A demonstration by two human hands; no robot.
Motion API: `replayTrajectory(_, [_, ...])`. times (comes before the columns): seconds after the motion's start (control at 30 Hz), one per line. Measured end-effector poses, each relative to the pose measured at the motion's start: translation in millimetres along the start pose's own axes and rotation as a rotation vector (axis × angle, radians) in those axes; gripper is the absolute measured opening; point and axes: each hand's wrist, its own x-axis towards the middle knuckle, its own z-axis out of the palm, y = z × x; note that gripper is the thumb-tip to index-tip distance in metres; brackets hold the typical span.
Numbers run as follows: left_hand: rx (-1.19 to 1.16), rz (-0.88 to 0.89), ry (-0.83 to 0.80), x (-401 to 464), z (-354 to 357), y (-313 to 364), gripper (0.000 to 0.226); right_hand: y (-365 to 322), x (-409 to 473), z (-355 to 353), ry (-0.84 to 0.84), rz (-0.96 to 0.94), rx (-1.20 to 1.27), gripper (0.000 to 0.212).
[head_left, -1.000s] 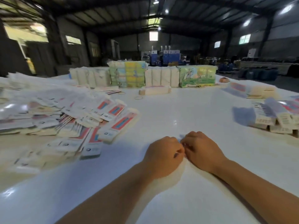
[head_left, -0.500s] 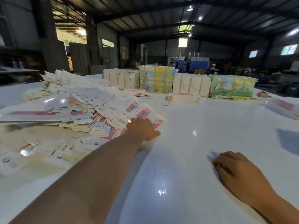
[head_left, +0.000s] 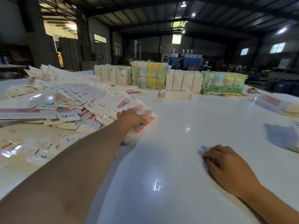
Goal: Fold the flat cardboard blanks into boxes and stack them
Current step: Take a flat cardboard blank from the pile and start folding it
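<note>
A big heap of flat white cardboard blanks (head_left: 68,102) with red and blue print covers the left side of the white table (head_left: 186,143). My left hand (head_left: 131,118) is stretched out over the heap's right edge, and its fingers lie on the topmost blank (head_left: 142,126) there. I cannot see a thumb under the blank. My right hand (head_left: 226,165) rests on the bare table at the lower right with its fingers loosely curled and fingertips touching the surface, holding nothing. Folded boxes (head_left: 275,104) lie at the far right.
Wrapped bundles of blanks (head_left: 182,80) and two colourful printed packs (head_left: 148,75) stand in a row across the table's far side. A small stack of blanks (head_left: 175,94) and rubber bands (head_left: 157,100) lie in front of them. More boxes (head_left: 294,138) sit at the right edge.
My hands were together near the table's front. The left hand has reached out to the heap's right edge and settled further onto it. The right hand stayed on the table.
</note>
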Motion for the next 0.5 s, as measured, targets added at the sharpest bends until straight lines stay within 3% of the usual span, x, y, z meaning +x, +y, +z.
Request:
replayTrajectory(0.1, [0.006, 0.0, 0.088, -14, -16, 7, 0.068, 1, -1, 0, 0.006, 0.003, 0.004, 0.014])
replayTrajectory(0.2, [-0.006, 0.131, 0.119, -46, -29, 35, 0.065, 1, 0, -1, -0.012, 0.0, -0.011, 0.019])
replayTrajectory(0.37, [-0.135, 0.444, -0.064, -132, -14, 75, 0.072, 2, 1, -2, -0.039, 0.039, -0.001, 0.021])
replayTrajectory(0.5, [-0.102, 0.666, -0.057, -175, 24, 69, 0.076, 4, 2, -6, -0.047, 0.096, 0.14, 0.023])
